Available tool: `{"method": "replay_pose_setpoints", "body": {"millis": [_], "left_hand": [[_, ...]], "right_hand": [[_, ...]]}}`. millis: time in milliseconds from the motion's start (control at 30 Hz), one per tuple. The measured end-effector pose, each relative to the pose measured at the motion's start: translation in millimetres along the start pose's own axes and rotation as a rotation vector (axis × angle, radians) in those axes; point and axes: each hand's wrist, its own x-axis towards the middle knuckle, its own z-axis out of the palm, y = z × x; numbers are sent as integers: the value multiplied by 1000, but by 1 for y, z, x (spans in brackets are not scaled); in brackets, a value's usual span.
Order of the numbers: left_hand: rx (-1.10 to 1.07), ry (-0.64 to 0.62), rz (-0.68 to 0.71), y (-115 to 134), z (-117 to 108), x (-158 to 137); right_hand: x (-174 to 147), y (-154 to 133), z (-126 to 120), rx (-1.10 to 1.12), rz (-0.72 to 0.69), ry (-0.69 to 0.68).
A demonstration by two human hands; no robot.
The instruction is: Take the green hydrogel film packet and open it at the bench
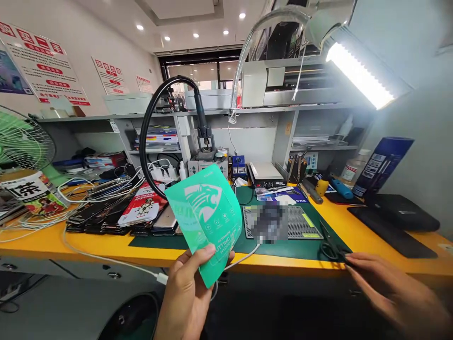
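Left hand (184, 293) up front, fingers pinched on the bottom corner of a green sheet (205, 217), held upright and bowed over the near edge of the yellow tabletop (106, 245). Right hand (385, 288) reaches for black scissors (331, 245) on the green mat (276, 245); fingers spread, fingertips touching the handles, gripping nothing. White cable (116, 262) hangs off the edge.

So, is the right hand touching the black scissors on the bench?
Touching. In the head view the right hand's fingertips rest on the handle loops of the scissors, with no gap visible between them.
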Motion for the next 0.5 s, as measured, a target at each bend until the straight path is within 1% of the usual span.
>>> {"method": "replay_pose_setpoints", "body": {"millis": [67, 100, 167, 233, 267, 333, 367, 433, 500], "left_hand": [[-15, -6, -4, -4, 2, -5], [-27, -7, 1, -5, 3, -7], [-50, 12, 2, -8, 6, -11], [-60, 48, -4, -10, 8, -16], [-63, 65, -12, -11, 9, -17], [-66, 79, -18, -15, 10, -21], [-72, 86, -10, -16, 10, -22], [-95, 104, 29, -21, 10, -25], [-112, 109, 78, -25, 9, -26]], "right_hand": [[-8, 10, 4, 46, -50, -53], [-8, 13, 4, 46, -49, -87], [-6, 16, 3, 25, 0, -155], [-1, 11, 2, 7, 85, -204], [1, 7, 1, -8, 157, -219], [8, -2, 0, -53, 312, -216], [12, -6, 0, -74, 365, -209], [21, -11, 1, -95, 411, -204], [31, -10, 2, -108, 413, -208]]}}
